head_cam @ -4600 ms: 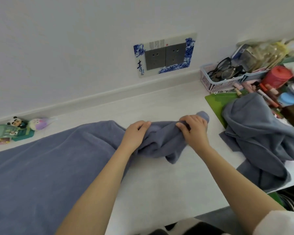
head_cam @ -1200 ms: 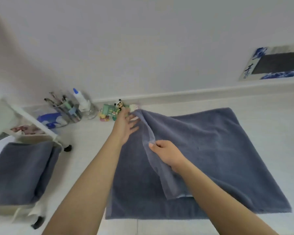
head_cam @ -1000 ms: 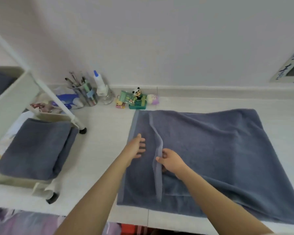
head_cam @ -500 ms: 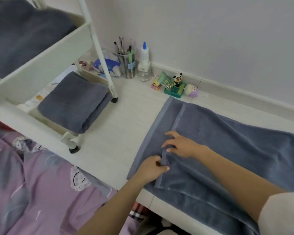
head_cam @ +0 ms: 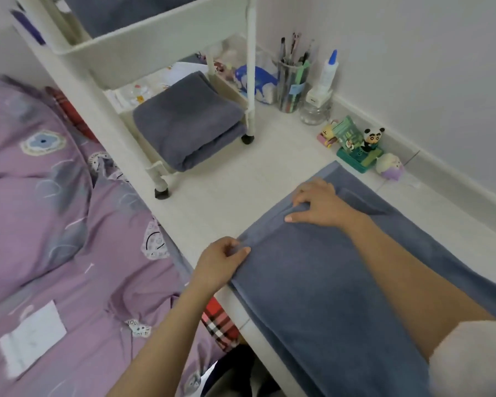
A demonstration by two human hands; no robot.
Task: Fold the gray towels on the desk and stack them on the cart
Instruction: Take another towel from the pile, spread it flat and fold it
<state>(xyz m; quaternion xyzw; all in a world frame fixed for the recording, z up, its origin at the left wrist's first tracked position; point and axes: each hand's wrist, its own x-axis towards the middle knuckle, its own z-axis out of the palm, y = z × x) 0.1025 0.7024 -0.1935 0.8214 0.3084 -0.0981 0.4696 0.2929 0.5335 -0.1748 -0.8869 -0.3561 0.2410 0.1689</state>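
A gray towel (head_cam: 327, 282) lies spread on the white bench (head_cam: 226, 179), its near side hanging over the bench's front edge. A white cart (head_cam: 184, 38) stands at the bench's left end, with a folded gray towel (head_cam: 186, 121) on its lower shelf. The right hand (head_cam: 318, 204) presses the spread towel's left hem, fingers nearly straight. The left hand (head_cam: 221, 259) pinches that hem at the front edge.

Soft even daylight, slight blur, wide-angle distortion
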